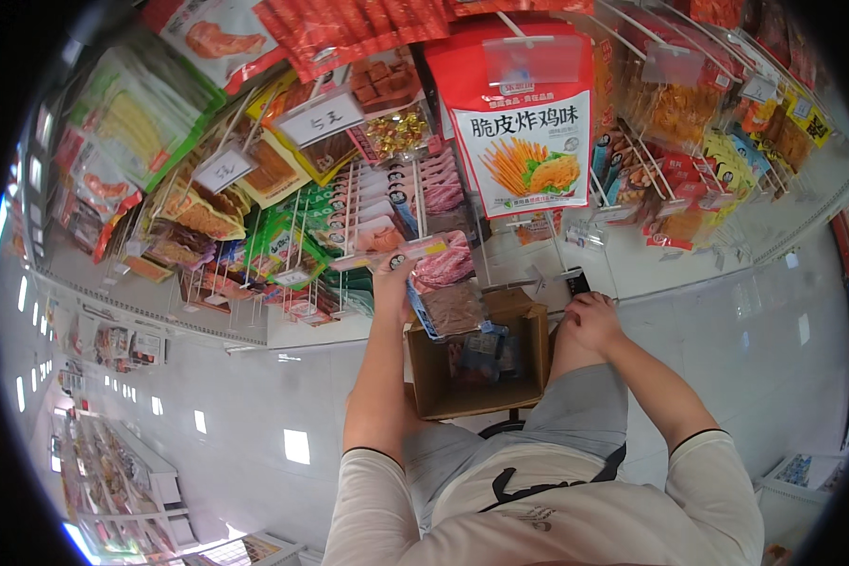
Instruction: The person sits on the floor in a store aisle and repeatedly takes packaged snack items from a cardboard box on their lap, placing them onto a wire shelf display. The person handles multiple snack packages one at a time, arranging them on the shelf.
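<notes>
My left hand (393, 286) is raised to the front of a hanging row, its fingers closed against the edge of a clear snack packet (451, 307) with brown contents and a blue border. Part of those fingers is hidden behind the packets. Pink-topped snack packets (443, 269) hang right beside it. Below the packet, an open cardboard box (426, 377) stands between my knees with several dark packets (481, 357) inside. My right hand (592, 321) rests loosely over my right knee, fingers lying on it. A small black object (577, 281) shows just beyond its fingertips; I cannot make out what it is.
Metal display hooks with white price tags (319, 115) stick out toward me, loaded with bagged snacks. A large red and white bag (528, 123) hangs at top centre. A white shelf ledge (651, 269) runs below. Another goods rack (113, 472) stands at the far left across the shiny floor.
</notes>
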A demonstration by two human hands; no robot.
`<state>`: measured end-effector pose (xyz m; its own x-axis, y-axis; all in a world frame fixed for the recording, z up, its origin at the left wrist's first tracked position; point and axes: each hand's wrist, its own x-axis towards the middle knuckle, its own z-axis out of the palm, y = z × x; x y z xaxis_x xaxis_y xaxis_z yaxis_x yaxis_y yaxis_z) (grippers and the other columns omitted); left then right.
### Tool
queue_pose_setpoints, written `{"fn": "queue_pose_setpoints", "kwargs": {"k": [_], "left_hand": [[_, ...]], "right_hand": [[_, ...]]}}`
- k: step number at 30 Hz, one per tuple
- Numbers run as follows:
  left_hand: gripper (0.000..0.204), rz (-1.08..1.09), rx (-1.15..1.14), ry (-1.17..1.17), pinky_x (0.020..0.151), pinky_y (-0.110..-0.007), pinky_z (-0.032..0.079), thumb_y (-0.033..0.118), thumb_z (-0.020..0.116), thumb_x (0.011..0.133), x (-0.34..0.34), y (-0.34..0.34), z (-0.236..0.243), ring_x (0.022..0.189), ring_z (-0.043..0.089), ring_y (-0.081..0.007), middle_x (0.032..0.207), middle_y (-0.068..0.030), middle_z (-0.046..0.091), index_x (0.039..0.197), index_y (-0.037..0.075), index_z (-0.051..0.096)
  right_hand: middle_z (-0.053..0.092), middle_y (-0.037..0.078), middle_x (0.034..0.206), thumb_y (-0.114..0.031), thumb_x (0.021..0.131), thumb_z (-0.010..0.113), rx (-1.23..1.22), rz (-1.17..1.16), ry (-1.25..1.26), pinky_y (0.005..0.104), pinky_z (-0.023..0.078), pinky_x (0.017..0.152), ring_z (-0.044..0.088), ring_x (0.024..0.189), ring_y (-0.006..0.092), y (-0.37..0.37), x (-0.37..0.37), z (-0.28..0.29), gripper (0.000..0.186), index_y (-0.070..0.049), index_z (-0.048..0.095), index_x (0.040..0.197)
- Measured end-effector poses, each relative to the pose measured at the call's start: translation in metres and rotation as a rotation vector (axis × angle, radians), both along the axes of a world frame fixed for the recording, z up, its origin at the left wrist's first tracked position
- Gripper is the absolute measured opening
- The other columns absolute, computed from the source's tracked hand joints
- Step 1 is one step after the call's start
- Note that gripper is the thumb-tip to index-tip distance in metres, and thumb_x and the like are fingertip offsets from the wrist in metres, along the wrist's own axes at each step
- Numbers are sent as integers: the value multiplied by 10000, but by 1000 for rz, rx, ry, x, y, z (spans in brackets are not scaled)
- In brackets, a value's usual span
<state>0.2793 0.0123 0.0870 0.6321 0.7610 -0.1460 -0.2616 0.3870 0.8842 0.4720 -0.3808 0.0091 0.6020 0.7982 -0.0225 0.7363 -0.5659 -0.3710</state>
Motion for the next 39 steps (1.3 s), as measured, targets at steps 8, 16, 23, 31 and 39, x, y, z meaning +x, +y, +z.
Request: {"fn": "queue_pose_setpoints", "kwargs": {"k": [8,16,23,31,39], "left_hand": [[264,12,75,53,952,-360,601,-96,636,969,5,12,-8,1023,747,-219,1154,-115,774,1200,-23,741],[300,23,97,1,950,-341,607,-136,612,950,12,10,2,1021,751,-213,1126,-114,778,1209,-42,732],[275,65,109,17,888,-318,603,-124,610,951,18,4,9,973,742,-184,1087,-96,770,1172,-16,732],[166,162,73,53,784,-285,573,-15,665,1014,41,-1,21,910,706,-138,1003,-44,737,1161,23,732],[349,202,526,411,698,-288,532,246,789,1000,100,86,-33,763,626,-108,894,-40,725,1183,-42,719]], "right_hand": [[712,34,1216,-281,855,687,73,-12,-20,508,447,1071,610,1216,292,3,9,-10,217,-168,777,1017],[723,42,1195,-268,853,682,107,-10,-39,513,462,1052,615,1210,296,6,14,-12,204,-167,783,999],[724,52,1223,-235,846,671,89,-20,-8,508,464,1049,621,1207,307,5,15,-10,215,-162,775,1020],[727,27,1148,-249,857,690,119,-34,-43,502,461,1056,628,1170,284,5,16,-15,170,-175,790,972],[731,31,1154,-243,865,684,116,-28,-24,505,461,1077,628,1188,286,10,15,-11,175,-170,795,979]]}}
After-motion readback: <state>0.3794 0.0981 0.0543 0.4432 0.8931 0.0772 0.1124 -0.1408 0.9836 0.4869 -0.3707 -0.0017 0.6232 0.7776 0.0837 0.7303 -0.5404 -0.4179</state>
